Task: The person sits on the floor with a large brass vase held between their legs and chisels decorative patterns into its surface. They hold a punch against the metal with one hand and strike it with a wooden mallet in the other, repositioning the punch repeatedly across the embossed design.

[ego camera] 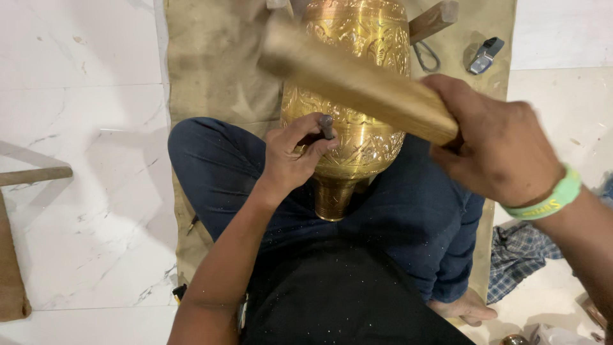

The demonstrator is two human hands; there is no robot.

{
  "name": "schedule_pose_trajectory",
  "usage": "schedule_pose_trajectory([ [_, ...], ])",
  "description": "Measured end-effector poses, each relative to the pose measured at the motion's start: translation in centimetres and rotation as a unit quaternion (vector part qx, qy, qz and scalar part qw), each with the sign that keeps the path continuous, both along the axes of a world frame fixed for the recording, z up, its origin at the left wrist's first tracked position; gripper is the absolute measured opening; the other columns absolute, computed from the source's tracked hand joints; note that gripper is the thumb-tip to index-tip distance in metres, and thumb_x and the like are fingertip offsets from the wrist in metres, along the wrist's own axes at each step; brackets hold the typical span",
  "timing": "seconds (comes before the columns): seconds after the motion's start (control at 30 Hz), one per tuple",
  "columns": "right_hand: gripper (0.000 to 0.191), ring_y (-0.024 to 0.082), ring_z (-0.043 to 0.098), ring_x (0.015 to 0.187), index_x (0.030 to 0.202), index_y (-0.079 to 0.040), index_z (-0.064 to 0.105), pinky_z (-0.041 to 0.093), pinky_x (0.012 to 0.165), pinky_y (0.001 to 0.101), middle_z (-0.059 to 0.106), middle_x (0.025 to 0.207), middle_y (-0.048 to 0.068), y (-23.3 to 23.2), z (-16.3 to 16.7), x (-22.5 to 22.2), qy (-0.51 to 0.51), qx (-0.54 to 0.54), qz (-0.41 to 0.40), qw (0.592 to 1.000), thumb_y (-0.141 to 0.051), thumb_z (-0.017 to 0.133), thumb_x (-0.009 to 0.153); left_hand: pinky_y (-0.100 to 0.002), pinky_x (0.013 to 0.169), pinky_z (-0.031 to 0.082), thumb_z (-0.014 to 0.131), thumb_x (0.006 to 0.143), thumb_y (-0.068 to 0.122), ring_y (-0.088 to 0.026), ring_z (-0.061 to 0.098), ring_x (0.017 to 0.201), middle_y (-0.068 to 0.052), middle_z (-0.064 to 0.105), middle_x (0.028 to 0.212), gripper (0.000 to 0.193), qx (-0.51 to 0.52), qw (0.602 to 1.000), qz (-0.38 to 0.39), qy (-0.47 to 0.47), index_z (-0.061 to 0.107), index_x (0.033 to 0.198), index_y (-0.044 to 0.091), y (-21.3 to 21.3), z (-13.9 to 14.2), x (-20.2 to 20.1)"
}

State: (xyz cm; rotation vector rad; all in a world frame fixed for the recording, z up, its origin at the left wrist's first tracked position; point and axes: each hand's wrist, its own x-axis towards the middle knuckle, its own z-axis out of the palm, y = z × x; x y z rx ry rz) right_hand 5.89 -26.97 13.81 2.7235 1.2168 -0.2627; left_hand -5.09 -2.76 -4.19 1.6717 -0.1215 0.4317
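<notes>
A large engraved brass vessel (364, 76) lies between my crossed legs, its narrow foot (333, 198) toward me. My left hand (290, 153) pinches a small grey metal punch (326, 126) upright against the vessel's patterned side. My right hand (498, 144), with a green wristband, grips a wooden mallet (357, 83). The mallet is raised and blurred, slanting up to the left over the vessel and above the punch.
I sit on a tan cloth mat (211, 64) laid on white marble floor (76, 160). A wooden handle (434, 19), a wire loop (426, 56) and a small grey metal tool (484, 55) lie at the far right. A checked cloth (520, 255) is by my foot.
</notes>
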Motion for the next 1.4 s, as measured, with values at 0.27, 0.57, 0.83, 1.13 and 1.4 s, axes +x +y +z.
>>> schedule_pose_trajectory([
  [0.27,0.065,0.015,0.069,0.062,0.146,-0.015,0.057,0.055,0.05,0.0289,0.076,0.088,0.004,-2.6,-2.0,-1.5,-0.004,0.032,-0.001,0.999,-0.014,0.078,0.085,-0.029,0.075,0.059,0.087,0.087,0.003,-0.016,0.075,0.083,-0.01,0.077,0.102,0.028,0.082,0.995,-0.046,-0.018,0.07,0.109,0.004,1.4,0.4,0.6],
  [0.57,0.067,0.02,0.074,0.067,0.151,-0.018,0.051,0.058,0.054,0.0336,0.077,0.09,0.006,-2.5,-2.8,-2.0,0.016,-0.054,-0.111,0.992,-0.018,0.081,0.091,-0.027,0.081,0.064,0.08,0.094,0.0,-0.015,0.079,0.092,-0.008,0.076,0.103,0.03,0.03,0.994,-0.103,0.005,0.067,0.121,0.001,1.6,0.9,0.7],
  [0.83,0.069,0.035,0.074,0.08,0.141,-0.002,0.049,0.06,0.068,0.0411,0.071,0.093,0.019,-1.2,0.1,-0.8,0.015,0.25,-0.031,0.968,-0.009,0.081,0.081,-0.027,0.085,0.064,0.08,0.093,0.002,-0.015,0.076,0.094,-0.01,0.076,0.107,0.037,0.009,0.999,0.003,-0.032,0.064,0.126,0.0,-0.1,0.4,0.2],
  [1.13,0.069,0.018,0.069,0.062,0.144,-0.013,0.054,0.053,0.051,0.0327,0.071,0.081,0.005,-0.8,0.0,-1.6,-0.025,0.016,0.005,1.0,-0.023,0.083,0.083,-0.027,0.068,0.057,0.092,0.085,0.007,-0.013,0.072,0.076,-0.008,0.075,0.091,0.029,0.103,0.995,0.003,0.008,0.071,0.104,0.004,0.9,0.3,0.4],
  [1.4,0.065,0.024,0.071,0.073,0.141,-0.012,0.056,0.054,0.058,0.0372,0.071,0.088,0.008,-2.1,-1.6,-4.1,-0.022,0.154,-0.071,0.985,-0.013,0.082,0.082,-0.028,0.071,0.058,0.084,0.089,0.002,-0.015,0.074,0.081,-0.009,0.075,0.097,0.03,0.089,0.99,-0.107,-0.014,0.07,0.116,0.003,2.0,1.6,1.1],
])
